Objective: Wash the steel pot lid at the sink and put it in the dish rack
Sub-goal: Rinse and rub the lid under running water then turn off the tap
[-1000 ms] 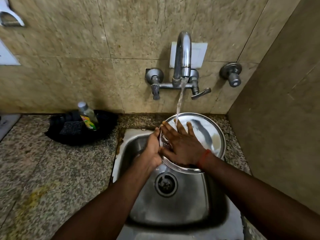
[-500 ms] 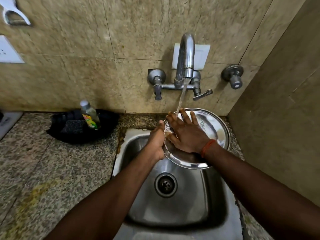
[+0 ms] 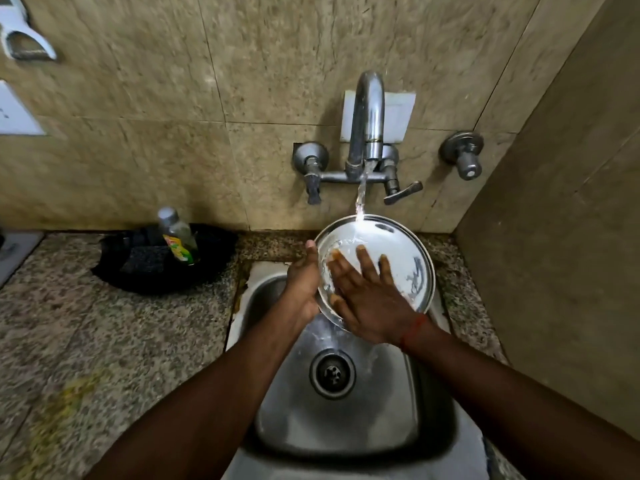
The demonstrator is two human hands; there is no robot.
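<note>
The round steel pot lid (image 3: 401, 251) is held tilted over the back of the steel sink (image 3: 346, 417), under water running from the wall faucet (image 3: 367, 126). My left hand (image 3: 303, 282) grips the lid's left rim. My right hand (image 3: 367, 296) lies flat on the lid's shiny face with fingers spread, a red thread at the wrist. Water streams onto the upper part of the lid and runs off toward the drain (image 3: 332, 372). No dish rack is in view.
A black bowl (image 3: 162, 261) with a scrub pad and a soap bottle (image 3: 178, 237) sits on the granite counter (image 3: 104, 341) left of the sink. A tiled wall rises close on the right. A separate tap knob (image 3: 464, 157) sticks out of the back wall.
The lid has been lifted a little higher and nearer the spout. My right hand has slid down across its face, toward the lower left part. The left hand keeps its hold on the rim.
</note>
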